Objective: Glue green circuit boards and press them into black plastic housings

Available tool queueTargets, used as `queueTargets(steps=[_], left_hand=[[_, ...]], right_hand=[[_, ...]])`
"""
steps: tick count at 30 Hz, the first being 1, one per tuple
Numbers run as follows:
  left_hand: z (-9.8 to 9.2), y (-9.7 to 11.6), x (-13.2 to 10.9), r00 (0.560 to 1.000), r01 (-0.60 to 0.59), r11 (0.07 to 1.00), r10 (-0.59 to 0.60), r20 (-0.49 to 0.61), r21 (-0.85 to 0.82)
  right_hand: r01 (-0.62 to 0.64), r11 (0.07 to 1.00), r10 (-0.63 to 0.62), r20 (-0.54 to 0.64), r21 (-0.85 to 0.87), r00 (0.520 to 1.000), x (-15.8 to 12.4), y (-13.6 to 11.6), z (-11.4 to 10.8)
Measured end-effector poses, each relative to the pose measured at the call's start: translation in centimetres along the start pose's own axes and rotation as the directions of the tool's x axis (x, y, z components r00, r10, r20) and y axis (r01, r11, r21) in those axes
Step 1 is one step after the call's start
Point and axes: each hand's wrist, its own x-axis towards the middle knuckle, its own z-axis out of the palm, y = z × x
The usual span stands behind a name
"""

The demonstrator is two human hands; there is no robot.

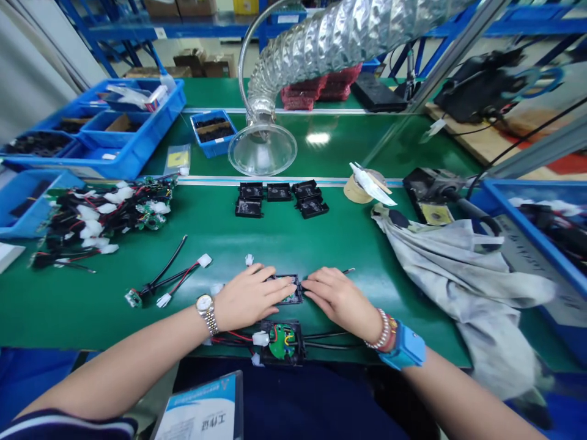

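My left hand [250,297] and my right hand [334,297] lie side by side on the green bench, their fingertips pressing a small black housing [290,292] with a circuit board inside it. The fingers of both hands are stretched forward and held together on the housing. Just in front of my wrists sits a second open black housing [282,342] with a green round board, red and yellow leads and black cables running out both sides. A wired board with white connectors [165,282] lies left of my left hand.
Several black housings [279,197] sit mid-bench. A heap of wired boards [98,217] lies at the left beside blue bins [114,131]. A foil fume duct with clear hood [263,148] hangs over the back. A grey cloth [463,269] and tape roll [360,188] lie right.
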Motion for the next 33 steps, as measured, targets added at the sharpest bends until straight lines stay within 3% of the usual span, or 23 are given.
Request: queueTargets(steps=[7, 13, 19, 22, 24, 26, 28, 31, 33], left_hand=[[0.8, 0.1, 0.7, 1.000, 0.001, 1.000, -0.001, 0.011, 0.004], [0.4, -0.1, 0.5, 0.998, 0.040, 0.996, -0.036, 0.048, -0.075], [-1.1, 0.3, -3.9, 0.993, 0.120, 0.931, -0.107, 0.057, -0.345], [-2.0, 0.3, -6.4, 0.985, 0.160, 0.895, -0.174, 0.004, -0.416], [-2.5, -0.4, -8.0, 0.937, 0.304, 0.891, -0.344, -0.066, -0.336], [-2.6, -1.7, -9.7, 0.814, 0.543, 0.823, -0.565, -0.138, -0.169], [-2.3, -2.9, -11.2, 0.676, 0.727, 0.687, -0.719, -0.164, -0.014], [-1.6, -4.4, -12.8, 0.567, 0.824, 0.564, -0.819, -0.087, 0.056], [-1.7, -5.0, -12.9, 0.503, 0.861, 0.506, -0.861, -0.072, -0.049]], right_hand=[[0.138, 0.986, -0.128, 0.105, -0.096, 0.986, 1.0, -0.2, 0.6], [0.096, 0.989, -0.087, 0.084, -0.110, 0.993, 0.8, -0.3, 0.5], [0.055, 0.994, -0.066, 0.118, 0.091, 0.991, 0.0, -1.3, 0.3], [0.009, 0.983, -0.030, 0.113, 0.184, 0.993, 0.2, -1.6, -0.2], [-0.013, 0.979, -0.005, 0.087, 0.203, 0.996, 0.6, -1.7, -0.4], [0.010, 0.978, -0.032, 0.103, 0.207, 0.994, 1.1, -2.1, -0.3], [0.050, 0.974, -0.086, 0.158, 0.221, 0.984, 1.6, -2.8, 0.0], [0.065, 0.969, -0.113, 0.194, 0.237, 0.974, 2.0, -4.0, 0.7], [0.050, 0.968, -0.098, 0.188, 0.246, 0.977, 2.0, -4.5, 0.9]])
